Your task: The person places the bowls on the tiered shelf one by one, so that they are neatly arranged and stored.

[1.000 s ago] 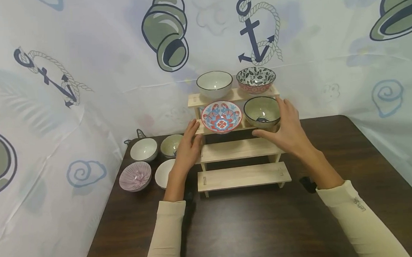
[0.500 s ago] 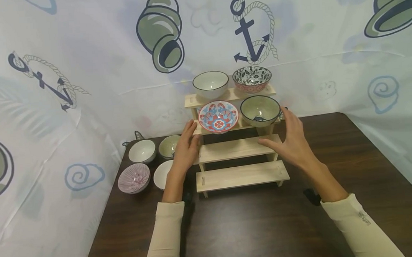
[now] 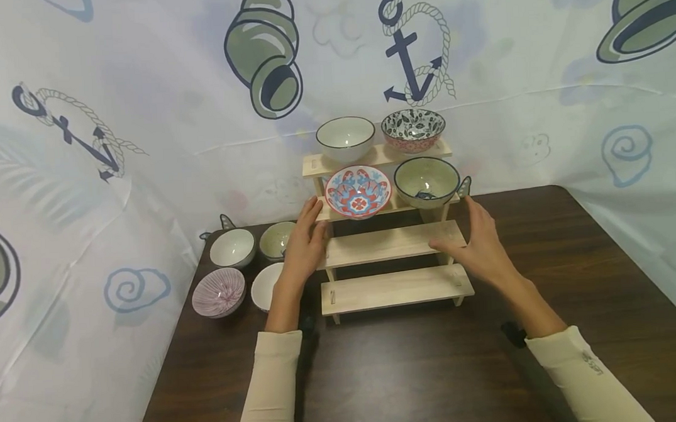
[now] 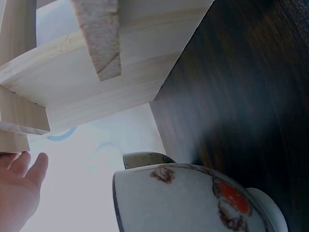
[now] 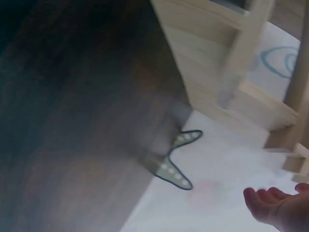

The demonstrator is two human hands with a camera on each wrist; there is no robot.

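A stepped wooden rack stands on the table, its two lower steps bare. On its second step from the top sit a red-and-blue patterned bowl and an olive-green bowl. A white bowl with a dark rim and a black floral bowl occupy the top step. My left hand has its fingertips at the left end of the second step. My right hand, thumb and fingers spread apart and holding nothing, is by the rack's right side, below the olive-green bowl.
Left of the rack, a white bowl, a purple-striped bowl, a smaller olive bowl and another white bowl rest on the dark table. My left forearm partly covers the last one. A printed cloth hangs behind.
My right hand has come away from the olive-green bowl and moved down and slightly right; the bowl stays on its step. My left hand keeps its place at the rack.
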